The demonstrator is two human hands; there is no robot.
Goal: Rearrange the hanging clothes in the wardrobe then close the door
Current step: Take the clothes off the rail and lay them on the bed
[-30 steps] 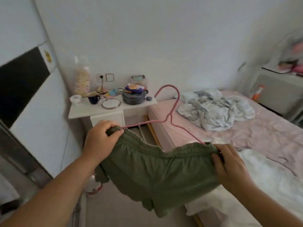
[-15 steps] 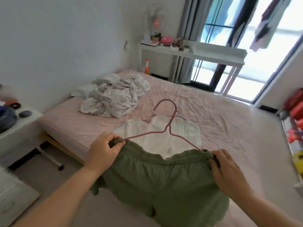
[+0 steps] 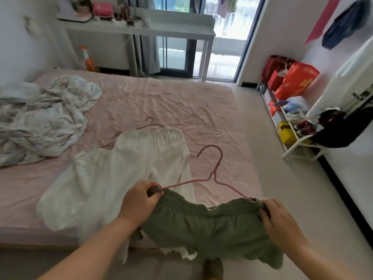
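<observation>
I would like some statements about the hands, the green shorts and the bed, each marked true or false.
1. Both hands, left hand and right hand, grip the green shorts at the waistband. True.
2. The shorts hang on a blue hanger. False: the pink hanger carries them.
3. A white garment lies on the bed. True.
4. The bed sheet is green. False: it is pink.

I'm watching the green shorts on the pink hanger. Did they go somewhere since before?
Yes. The green shorts, held at the nightstand end of the bed before, now hang at its foot end, beside the white garment, in both hands.
</observation>
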